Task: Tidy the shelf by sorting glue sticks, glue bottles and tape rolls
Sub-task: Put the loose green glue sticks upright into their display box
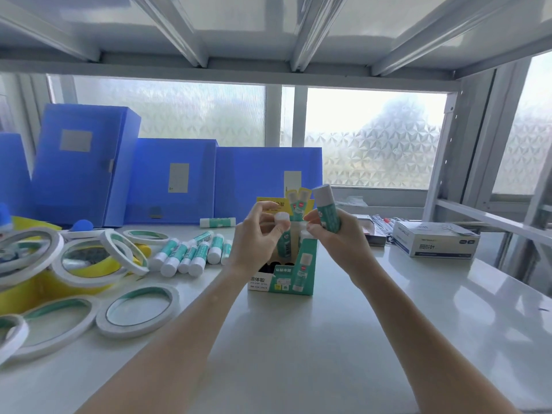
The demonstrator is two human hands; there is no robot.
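Both hands are raised over the glue box [294, 273], which stands near the middle of the shelf [388, 309]. The left hand [260, 234] pinches a white cap [282, 218] between thumb and fingertips. The right hand [334, 234] has its fingers curled round a teal glue stick [327, 209], held tilted with its pale end up. More sticks stand inside the box. Left of the box, a row of glue sticks [191, 253] lies on the shelf, and one single stick [217, 222] lies toward the back edge. Tape rolls [139, 310] are spread toward the left edge. Blue file boxes [170, 180] line the back, and a white carton [436, 242] sits to the right.
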